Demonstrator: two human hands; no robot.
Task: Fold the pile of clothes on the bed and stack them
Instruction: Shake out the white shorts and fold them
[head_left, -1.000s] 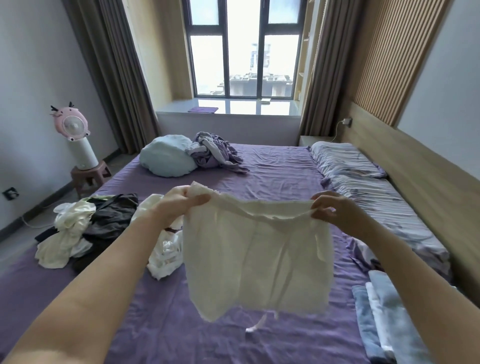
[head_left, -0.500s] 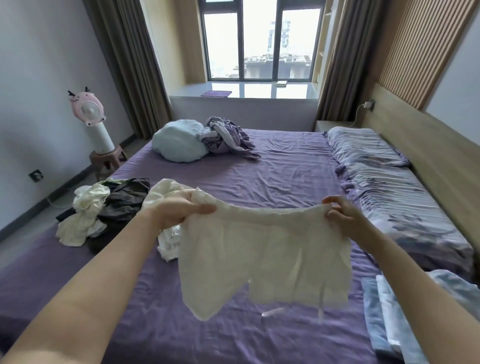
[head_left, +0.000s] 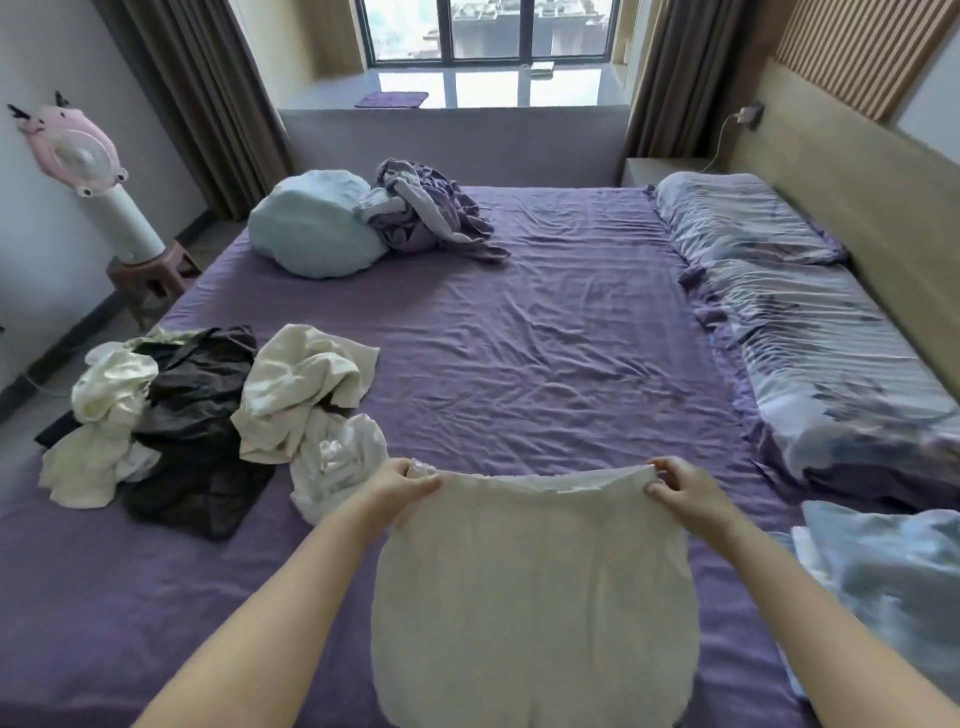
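Pink fan (head_left: 72, 148) on stool (head_left: 150, 267)

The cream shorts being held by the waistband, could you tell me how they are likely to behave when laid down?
The cream shorts look floppy: the waistband sags between the left hand and right hand. Probably light, since fingertip pinches carry them. They will likely wrinkle on the creased purple sheet.

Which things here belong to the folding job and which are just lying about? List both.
Job: cream shorts, pinched by left hand and right hand; unfolded pile; folded stack.

Lying about: pale blue pillow, crumpled purple bedding, striped pillows, pink fan, stool.
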